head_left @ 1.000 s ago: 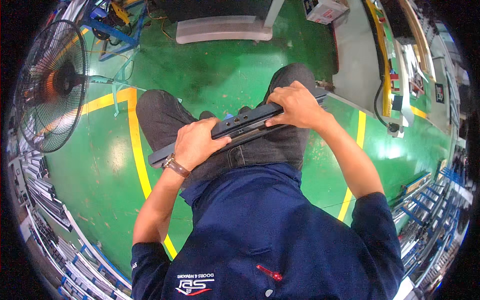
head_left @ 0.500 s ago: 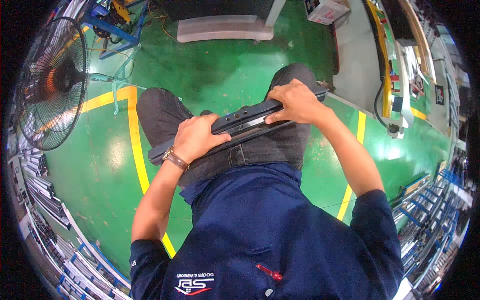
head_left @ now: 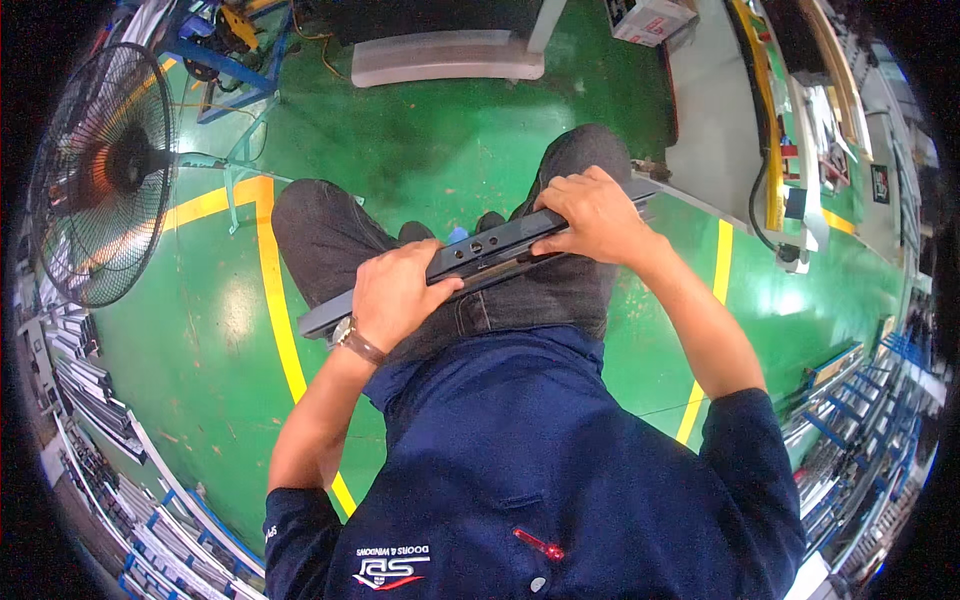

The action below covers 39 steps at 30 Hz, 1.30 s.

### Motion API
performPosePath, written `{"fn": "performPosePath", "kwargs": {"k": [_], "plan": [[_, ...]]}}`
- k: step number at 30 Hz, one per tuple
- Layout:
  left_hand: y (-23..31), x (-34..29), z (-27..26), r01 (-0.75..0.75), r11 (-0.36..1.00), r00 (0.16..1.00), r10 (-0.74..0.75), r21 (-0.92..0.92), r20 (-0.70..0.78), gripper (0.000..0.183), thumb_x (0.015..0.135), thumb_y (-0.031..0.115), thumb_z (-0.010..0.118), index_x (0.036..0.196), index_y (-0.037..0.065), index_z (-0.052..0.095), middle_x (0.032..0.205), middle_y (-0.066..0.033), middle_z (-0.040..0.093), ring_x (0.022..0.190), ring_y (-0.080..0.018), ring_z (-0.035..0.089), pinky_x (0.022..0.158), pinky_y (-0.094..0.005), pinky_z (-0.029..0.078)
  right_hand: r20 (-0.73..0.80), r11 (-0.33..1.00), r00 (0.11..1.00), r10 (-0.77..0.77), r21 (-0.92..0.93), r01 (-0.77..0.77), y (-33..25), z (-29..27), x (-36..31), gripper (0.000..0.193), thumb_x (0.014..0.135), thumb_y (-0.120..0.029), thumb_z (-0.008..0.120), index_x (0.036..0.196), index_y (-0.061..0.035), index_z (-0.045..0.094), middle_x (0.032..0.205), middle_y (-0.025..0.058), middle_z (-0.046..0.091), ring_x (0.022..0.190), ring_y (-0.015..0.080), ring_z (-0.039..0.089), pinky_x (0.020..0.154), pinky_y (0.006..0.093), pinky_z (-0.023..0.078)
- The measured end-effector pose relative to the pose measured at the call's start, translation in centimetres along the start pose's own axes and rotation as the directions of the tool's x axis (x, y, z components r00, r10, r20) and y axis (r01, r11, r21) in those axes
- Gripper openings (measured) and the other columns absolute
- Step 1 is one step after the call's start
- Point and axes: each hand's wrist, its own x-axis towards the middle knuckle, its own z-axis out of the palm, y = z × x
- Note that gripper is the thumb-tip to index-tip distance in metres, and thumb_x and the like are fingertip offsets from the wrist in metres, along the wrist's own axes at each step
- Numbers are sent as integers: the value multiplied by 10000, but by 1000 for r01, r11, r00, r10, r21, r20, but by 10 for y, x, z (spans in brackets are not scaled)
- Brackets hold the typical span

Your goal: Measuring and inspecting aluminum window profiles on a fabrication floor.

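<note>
A long dark grey profile bar (head_left: 508, 236) lies slantwise over my lap, its right end farther from me than its left. Several round holes show in its face between my hands. My left hand (head_left: 397, 292), with a watch (head_left: 352, 338) at the wrist, is closed round the bar's left part, thumb on the near side. Around the right part my right hand (head_left: 592, 218) grips it the same way, fingers over the far edge. The bar's underside is hidden. Beneath it are my thighs in dark trousers (head_left: 320, 235).
A black pedestal fan (head_left: 105, 170) stands at the left. Yellow lines (head_left: 283, 330) cross the green floor (head_left: 200, 350). Metal profiles (head_left: 100, 400) are stacked at the lower left, with racks (head_left: 850, 430) at the right. A carton (head_left: 652, 22) sits at the upper right.
The bar has rolled in my hands, so its holed face shows more and the pale strip along its near side no longer shows. Both hands keep their grip, nearly in place.
</note>
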Motion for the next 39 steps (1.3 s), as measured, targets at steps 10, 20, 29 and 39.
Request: {"fn": "performPosePath", "kwargs": {"k": [10, 20, 29, 39], "plan": [[14, -24, 19, -78, 996, 964, 87, 45, -252, 471, 815, 267, 914, 1215, 86, 744, 1028, -134, 770, 932, -363, 756, 819, -476, 592, -192, 997, 981, -5, -74, -9, -21, 8, -22, 565, 729, -447, 935, 1147, -136, 715, 1024, 52, 657, 1021, 269, 666, 933, 431, 456], [13, -24, 24, -100, 994, 940, 112, 54, -322, 453, 817, 222, 895, 1216, 69, 744, 1025, -135, 767, 924, -358, 752, 821, -476, 591, -184, 997, 982, -31, -69, 18, -20, 10, -23, 580, 728, -397, 936, 1190, -133, 705, 1065, 53, 668, 1042, 271, 669, 946, 428, 456], [13, -22, 21, -112, 992, 947, 122, 48, -296, 535, 772, 198, 926, 1256, 73, 736, 1071, -135, 776, 965, -357, 753, 839, -473, 592, -176, 998, 984, -38, -62, 27, -17, 8, -24, 574, 733, -386, 935, 1193, -128, 708, 1071, 47, 672, 1031, 269, 667, 933, 422, 453], [12, -23, 22, -116, 992, 948, 126, 50, -293, 527, 783, 198, 921, 1261, 73, 736, 1082, -135, 784, 987, -359, 760, 862, -471, 593, -196, 997, 979, -55, -66, 43, -18, 8, -21, 559, 728, -409, 929, 1154, -120, 713, 1055, 46, 675, 1003, 262, 665, 904, 415, 457]]}}
